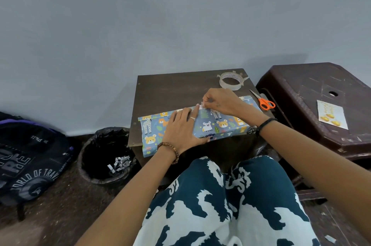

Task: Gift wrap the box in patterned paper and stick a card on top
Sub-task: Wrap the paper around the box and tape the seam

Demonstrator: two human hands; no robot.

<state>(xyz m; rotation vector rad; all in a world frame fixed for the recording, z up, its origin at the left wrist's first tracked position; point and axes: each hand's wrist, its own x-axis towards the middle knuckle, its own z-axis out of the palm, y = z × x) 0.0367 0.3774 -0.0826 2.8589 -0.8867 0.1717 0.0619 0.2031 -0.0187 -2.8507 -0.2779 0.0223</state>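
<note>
A long, flat box [200, 127] wrapped in blue animal-print paper lies on a small dark table [170, 87], probably light and stiff, its paper likely slippery, best steadied flat from above. The left hand [181, 128] presses it flat-fingered; the right hand [217, 101] pinches clear tape [201, 105] at the far seam

black backpack [30, 157] lying on the floor at far left. beside it, a lined waste bin [104, 155] holding crumpled scraps. brown plastic stool [321, 101] at right.
</note>
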